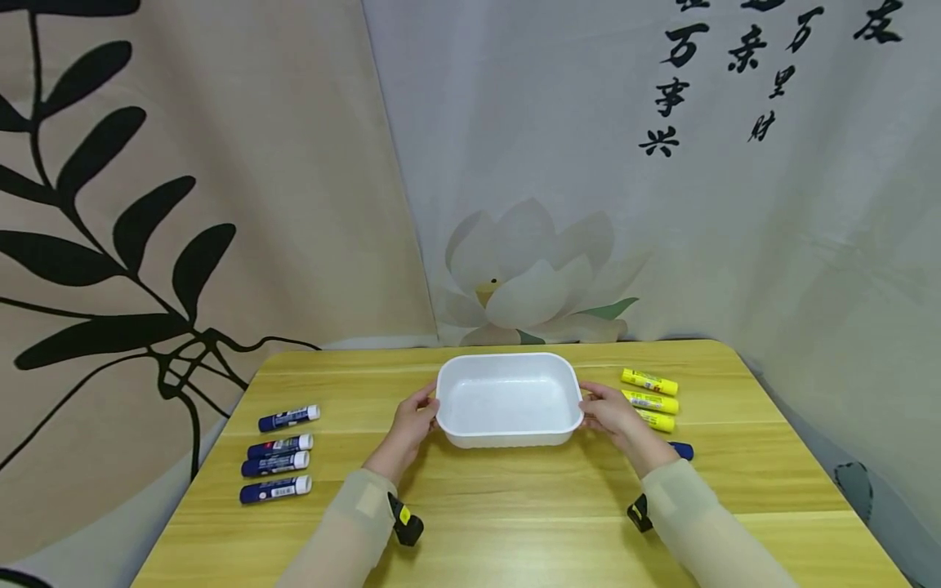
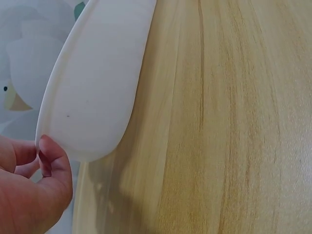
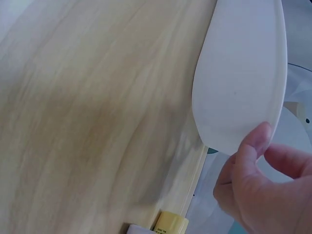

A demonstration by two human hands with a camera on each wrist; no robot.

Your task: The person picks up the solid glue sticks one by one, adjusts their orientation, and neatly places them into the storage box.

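Between both hands is a white rectangular plastic tub [image 1: 507,439] with rounded corners, its inside bare. My left hand [image 1: 414,425] pinches its left end at the rim; in the left wrist view the thumb and fingers of that left hand [image 2: 36,190] meet on the edge. On the opposite end, my right hand [image 1: 608,412] pinches the rim, with the thumb on the near side, as the right wrist view shows of the right hand [image 3: 265,183]. Shadows fall on the wood beside the tub in both wrist views.
Several dark blue glue sticks [image 1: 275,464] with white caps lie at the table's left. At the right lie yellow glue sticks [image 1: 650,381], one partly behind the right hand, and a dark blue stick end [image 1: 682,450]. The wooden table [image 1: 515,523] meets a printed curtain [image 1: 309,204] behind.
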